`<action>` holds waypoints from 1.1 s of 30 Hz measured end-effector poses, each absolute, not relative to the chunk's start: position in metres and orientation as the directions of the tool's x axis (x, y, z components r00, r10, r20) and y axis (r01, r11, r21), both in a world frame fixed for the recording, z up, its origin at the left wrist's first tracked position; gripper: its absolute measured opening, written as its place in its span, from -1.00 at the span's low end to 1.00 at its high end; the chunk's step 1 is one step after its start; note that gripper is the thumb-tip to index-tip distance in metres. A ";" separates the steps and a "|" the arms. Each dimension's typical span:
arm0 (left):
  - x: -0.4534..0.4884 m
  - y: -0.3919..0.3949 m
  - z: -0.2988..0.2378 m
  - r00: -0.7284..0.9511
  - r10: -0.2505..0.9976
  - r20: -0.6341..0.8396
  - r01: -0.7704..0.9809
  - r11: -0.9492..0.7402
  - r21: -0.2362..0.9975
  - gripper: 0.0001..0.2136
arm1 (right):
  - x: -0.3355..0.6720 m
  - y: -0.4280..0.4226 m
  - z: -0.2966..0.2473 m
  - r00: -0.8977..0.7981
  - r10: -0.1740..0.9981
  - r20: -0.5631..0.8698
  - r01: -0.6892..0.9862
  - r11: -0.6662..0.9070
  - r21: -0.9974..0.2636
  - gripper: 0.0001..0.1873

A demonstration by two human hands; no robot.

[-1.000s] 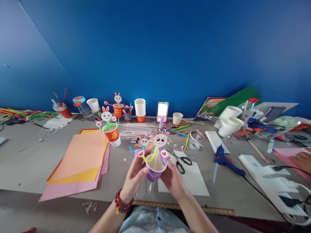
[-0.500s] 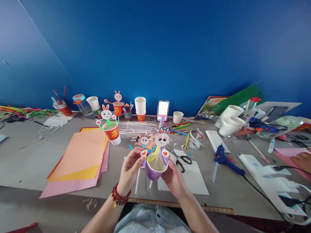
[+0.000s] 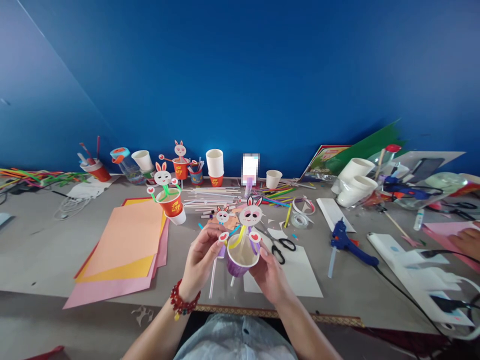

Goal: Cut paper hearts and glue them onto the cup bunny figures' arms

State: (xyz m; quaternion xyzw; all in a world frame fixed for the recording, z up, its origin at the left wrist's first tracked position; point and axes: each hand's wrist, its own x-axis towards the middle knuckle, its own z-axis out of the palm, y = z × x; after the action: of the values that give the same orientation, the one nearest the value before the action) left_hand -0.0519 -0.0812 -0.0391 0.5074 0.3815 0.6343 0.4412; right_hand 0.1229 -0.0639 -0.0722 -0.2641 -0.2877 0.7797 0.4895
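Note:
A purple-patterned paper cup (image 3: 237,267) is held between my two hands over the table's near side. From it rises a paper rabbit head (image 3: 250,216) on yellow and purple straws, with a heart disc on each side. My left hand (image 3: 202,257) pinches the left heart disc (image 3: 223,238) between thumb and fingers. My right hand (image 3: 270,272) curls around the cup's right side, its fingertips close to the right heart disc (image 3: 255,237); its lower fingers are partly hidden. Just behind is a smaller rabbit head (image 3: 222,215) on a blue straw.
Coloured paper sheets (image 3: 120,240) lie left, below a red cup (image 3: 170,204) with a rabbit figure. Black-handled scissors (image 3: 278,254) rest on white paper. To the right are a blue glue gun (image 3: 343,240), a power strip (image 3: 397,275) and another person's hand (image 3: 465,242). Straws (image 3: 210,195) lie behind.
The left heart disc has shifted very slightly to the right. Both hands keep their hold, and the view has moved a little.

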 end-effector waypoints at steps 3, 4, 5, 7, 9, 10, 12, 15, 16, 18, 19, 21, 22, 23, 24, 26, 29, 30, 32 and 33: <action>-0.053 -0.081 -0.033 -0.015 0.939 0.343 -0.160 -0.341 0.926 -0.90 | 0.123 -0.064 -0.072 -0.369 0.922 -0.118 -0.620 -0.338 -0.708 -0.58; -0.053 -0.082 -0.032 -0.004 0.939 0.344 -0.156 -0.340 0.927 -0.90 | 0.123 -0.064 -0.072 -0.366 0.924 -0.113 -0.625 -0.334 -0.706 -0.58; -0.053 -0.082 -0.031 -0.006 0.939 0.343 -0.153 -0.340 0.928 -0.90 | 0.122 -0.064 -0.071 -0.365 0.925 -0.108 -0.629 -0.331 -0.703 -0.57; -0.051 -0.083 -0.032 -0.037 0.942 0.332 -0.156 -0.334 0.930 -0.91 | 0.122 -0.065 -0.069 -0.368 0.925 -0.097 -0.633 -0.325 -0.702 -0.55; -0.049 -0.084 -0.036 -0.077 0.947 0.312 -0.171 -0.321 0.932 -0.90 | 0.121 -0.065 -0.067 -0.370 0.926 -0.080 -0.635 -0.314 -0.706 -0.53; -0.048 -0.084 -0.037 -0.096 0.949 0.300 -0.179 -0.313 0.933 -0.90 | 0.121 -0.066 -0.067 -0.370 0.926 -0.072 -0.636 -0.309 -0.707 -0.53; -0.046 -0.085 -0.041 -0.125 0.949 0.289 -0.194 -0.309 0.931 -0.90 | 0.121 -0.066 -0.066 -0.370 0.927 -0.062 -0.636 -0.302 -0.711 -0.55; -0.046 -0.087 -0.045 -0.135 0.947 0.290 -0.210 -0.314 0.926 -0.90 | 0.121 -0.067 -0.067 -0.366 0.928 -0.064 -0.628 -0.297 -0.719 -0.57; -0.046 -0.087 -0.045 -0.134 0.947 0.290 -0.213 -0.314 0.925 -0.90 | 0.121 -0.067 -0.068 -0.364 0.929 -0.066 -0.625 -0.296 -0.723 -0.58; -0.046 -0.087 -0.046 -0.133 0.947 0.293 -0.211 -0.315 0.925 -0.90 | 0.120 -0.067 -0.068 -0.361 0.930 -0.065 -0.622 -0.292 -0.726 -0.58; -0.046 -0.087 -0.046 -0.136 0.946 0.293 -0.209 -0.317 0.925 -0.90 | 0.120 -0.066 -0.068 -0.361 0.931 -0.062 -0.624 -0.290 -0.726 -0.57; -0.047 -0.086 -0.046 -0.149 0.946 0.289 -0.216 -0.316 0.924 -0.89 | 0.119 -0.067 -0.067 -0.363 0.930 -0.053 -0.630 -0.287 -0.722 -0.58; -0.047 -0.086 -0.046 -0.158 0.946 0.283 -0.224 -0.313 0.923 -0.89 | 0.119 -0.067 -0.067 -0.363 0.931 -0.050 -0.633 -0.286 -0.719 -0.58; -0.047 -0.086 -0.047 -0.168 0.947 0.274 -0.236 -0.309 0.921 -0.88 | 0.119 -0.067 -0.066 -0.362 0.931 -0.049 -0.636 -0.285 -0.717 -0.58; -0.047 -0.086 -0.048 -0.176 0.949 0.260 -0.248 -0.299 0.922 -0.88 | 0.119 -0.067 -0.066 -0.361 0.931 -0.051 -0.637 -0.286 -0.716 -0.59; -0.047 -0.087 -0.050 -0.183 0.956 0.228 -0.259 -0.271 0.927 -0.89 | 0.119 -0.067 -0.066 -0.357 0.933 -0.052 -0.635 -0.284 -0.718 -0.58; -0.047 -0.088 -0.052 -0.190 0.961 0.199 -0.247 -0.243 0.938 -0.88 | 0.120 -0.067 -0.068 -0.347 0.936 -0.049 -0.623 -0.269 -0.735 -0.56; -0.047 -0.087 -0.052 -0.195 0.960 0.199 -0.240 -0.243 0.940 -0.88 | 0.121 -0.068 -0.068 -0.342 0.938 -0.049 -0.615 -0.263 -0.743 -0.55; -0.047 -0.086 -0.050 -0.196 0.958 0.210 -0.221 -0.251 0.942 -0.89 | 0.121 -0.068 -0.068 -0.332 0.942 -0.056 -0.598 -0.256 -0.760 -0.54; -0.047 -0.085 -0.048 -0.189 0.958 0.216 -0.207 -0.254 0.945 -0.89 | 0.121 -0.068 -0.068 -0.327 0.943 -0.062 -0.590 -0.255 -0.766 -0.55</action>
State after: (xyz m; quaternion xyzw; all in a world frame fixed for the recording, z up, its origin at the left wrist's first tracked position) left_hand -0.0474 -0.0854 -0.0484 0.4524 0.4150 0.6500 0.4480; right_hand 0.1215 -0.0681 -0.0676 -0.2683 -0.3289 0.7453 0.5142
